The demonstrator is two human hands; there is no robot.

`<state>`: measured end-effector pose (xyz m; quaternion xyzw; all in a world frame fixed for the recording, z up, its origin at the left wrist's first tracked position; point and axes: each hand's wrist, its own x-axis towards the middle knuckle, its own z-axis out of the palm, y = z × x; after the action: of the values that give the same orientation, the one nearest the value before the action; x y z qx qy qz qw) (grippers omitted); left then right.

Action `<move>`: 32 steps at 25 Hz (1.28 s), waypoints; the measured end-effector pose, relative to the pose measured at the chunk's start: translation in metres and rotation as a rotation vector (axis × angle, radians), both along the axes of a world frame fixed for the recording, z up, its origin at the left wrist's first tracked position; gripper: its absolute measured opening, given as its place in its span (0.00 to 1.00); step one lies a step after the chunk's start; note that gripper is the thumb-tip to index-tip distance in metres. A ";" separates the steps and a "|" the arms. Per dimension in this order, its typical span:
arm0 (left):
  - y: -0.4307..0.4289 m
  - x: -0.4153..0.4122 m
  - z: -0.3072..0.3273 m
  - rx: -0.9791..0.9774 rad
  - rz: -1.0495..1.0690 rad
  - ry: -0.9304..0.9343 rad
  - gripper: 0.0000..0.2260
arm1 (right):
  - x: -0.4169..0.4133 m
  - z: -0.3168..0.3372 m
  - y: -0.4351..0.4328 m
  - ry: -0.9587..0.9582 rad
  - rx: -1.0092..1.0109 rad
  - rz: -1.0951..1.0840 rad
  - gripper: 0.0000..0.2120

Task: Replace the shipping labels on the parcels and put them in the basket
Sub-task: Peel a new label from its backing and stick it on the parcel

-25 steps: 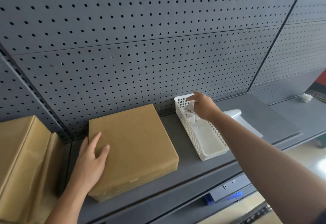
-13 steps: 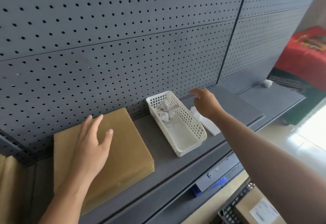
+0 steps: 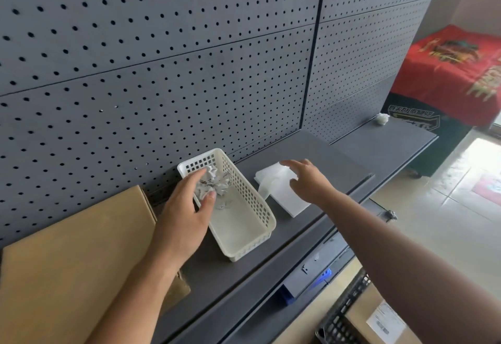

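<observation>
A brown cardboard parcel (image 3: 73, 257) lies flat on the grey shelf (image 3: 320, 154) at the left. My left hand (image 3: 184, 216) hovers open over the near left rim of a small white plastic basket (image 3: 244, 243), holding nothing. Crumpled white label paper (image 3: 214, 183) lies in the basket's far end. My right hand (image 3: 309, 181) is open above a stack of white label sheets (image 3: 282, 192) lying right of the basket; whether it touches them I cannot tell. At the bottom right a labelled parcel (image 3: 379, 322) sits in a dark basket (image 3: 344, 311) below the shelf.
A grey pegboard wall (image 3: 162, 72) backs the shelf. A small white crumpled scrap (image 3: 382, 118) lies at the shelf's far right end. A red cloth (image 3: 455, 72) covers a box beyond the shelf. Tiled floor (image 3: 447, 221) shows at the right.
My left hand left the brown parcel and moved right to the white basket. My right hand moved from the basket to over the label sheets. The view swung right.
</observation>
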<state>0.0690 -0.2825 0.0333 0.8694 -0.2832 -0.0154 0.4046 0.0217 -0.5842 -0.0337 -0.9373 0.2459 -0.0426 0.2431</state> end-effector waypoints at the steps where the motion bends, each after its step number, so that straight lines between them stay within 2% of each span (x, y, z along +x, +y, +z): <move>1: -0.007 0.000 -0.001 0.003 -0.008 0.010 0.22 | 0.004 -0.004 0.000 0.024 -0.012 0.019 0.30; 6: -0.033 0.005 -0.007 0.017 0.020 0.019 0.21 | 0.025 -0.019 -0.004 0.045 -0.119 0.128 0.35; 8: -0.041 0.005 -0.008 0.007 0.034 0.016 0.21 | 0.032 -0.021 -0.006 0.031 -0.170 0.146 0.32; 13: -0.057 0.006 -0.008 0.011 0.029 0.037 0.20 | 0.034 -0.018 -0.010 -0.091 -0.236 0.125 0.14; 21: -0.103 -0.004 -0.006 -0.052 -0.059 0.100 0.13 | -0.022 0.012 -0.010 -0.357 -0.266 -0.019 0.11; 23: -0.119 -0.005 -0.010 -0.026 -0.085 0.150 0.17 | -0.042 0.022 -0.006 -0.404 -0.287 -0.061 0.11; 25: -0.135 -0.005 -0.013 -0.052 -0.109 0.288 0.25 | -0.063 0.030 -0.001 -0.429 -0.314 -0.086 0.11; 26: -0.143 -0.008 -0.015 -0.108 -0.114 0.398 0.26 | -0.074 0.034 0.001 -0.441 -0.327 -0.097 0.11; 32: -0.173 -0.045 -0.012 -0.422 -0.118 1.054 0.16 | -0.137 0.041 0.012 -0.477 -0.345 -0.137 0.12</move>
<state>0.0241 -0.4555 0.0213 0.6274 -0.0879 -0.4126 0.6545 -0.1155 -0.5719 0.0077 -0.9096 0.2337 -0.3190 0.1279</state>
